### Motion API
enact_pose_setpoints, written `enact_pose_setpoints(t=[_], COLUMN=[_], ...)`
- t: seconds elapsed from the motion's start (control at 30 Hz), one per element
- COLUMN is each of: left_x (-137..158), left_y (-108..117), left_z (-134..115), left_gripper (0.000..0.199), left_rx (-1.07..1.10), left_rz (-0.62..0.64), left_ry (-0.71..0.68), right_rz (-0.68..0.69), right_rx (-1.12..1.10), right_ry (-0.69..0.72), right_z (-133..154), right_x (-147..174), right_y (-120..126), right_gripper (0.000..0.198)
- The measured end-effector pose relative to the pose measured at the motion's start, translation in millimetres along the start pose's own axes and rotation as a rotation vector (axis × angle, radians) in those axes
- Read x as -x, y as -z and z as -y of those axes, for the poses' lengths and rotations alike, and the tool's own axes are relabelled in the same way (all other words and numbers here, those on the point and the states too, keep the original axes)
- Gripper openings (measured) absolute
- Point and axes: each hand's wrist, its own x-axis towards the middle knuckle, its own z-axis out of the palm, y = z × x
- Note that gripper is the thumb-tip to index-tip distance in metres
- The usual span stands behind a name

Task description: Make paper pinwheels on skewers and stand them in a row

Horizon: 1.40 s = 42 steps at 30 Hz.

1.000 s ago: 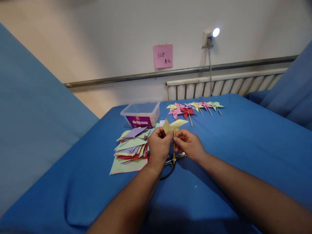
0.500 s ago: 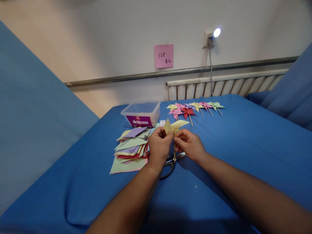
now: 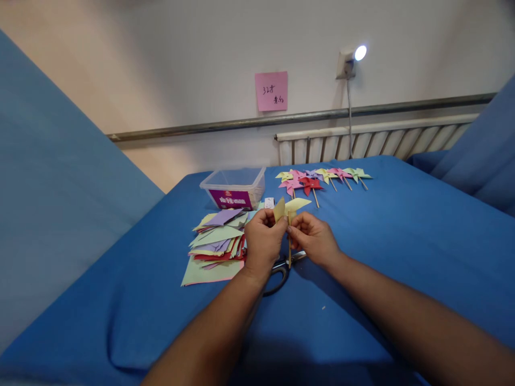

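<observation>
Between my two hands is a yellow paper pinwheel (image 3: 298,204) on a thin wooden stick (image 3: 289,257) that points down. My left hand (image 3: 263,238) pinches the pinwheel near its middle, with thumb and fingers closed. My right hand (image 3: 316,239) grips it from the other side, where the stick meets the paper; the fingers partly hide that joint. Below the hands lies a pair of scissors (image 3: 277,281) with dark handles, partly covered by my left hand and wrist. A stack of coloured paper (image 3: 219,236) sits just left of my left hand.
A clear plastic box (image 3: 231,187) with a purple label stands behind the paper. Several finished pinwheels (image 3: 311,185) lie toward the back of the blue-covered table (image 3: 382,257). A small white box (image 3: 269,202) is just behind my left hand. Wall and radiator (image 3: 374,142) bound the far side.
The yellow pinwheel's blades have turned slightly in my fingers. Both hands keep nearly the same place and grip.
</observation>
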Motion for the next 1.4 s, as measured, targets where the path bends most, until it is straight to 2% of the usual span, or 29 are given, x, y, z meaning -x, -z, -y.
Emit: enact_pose_setpoints(t=[0.57,1.0,1.4], left_x=[-0.6,1.8,1.4], left_y=[-1.2,0.4,-1.0], left_z=[1.7,-2.0,-1.7], left_gripper=[0.011,0.007,0.015], left_rx=[0.011,-0.05,0.097], left_rz=[-0.015,-0.006,0.03], left_ry=[0.016,-0.031,-0.014], right_rz=[0.016,0.013,-0.029], right_rx=[0.011,0.07,0.154], right_ry=[0.024,0.017,0.042], right_z=[-0.9,-3.0,0.3], right_x=[0.4,-0.6,-1.7], right_y=[0.1,1.0,1.1], right_gripper=[0.027,0.027,0.025])
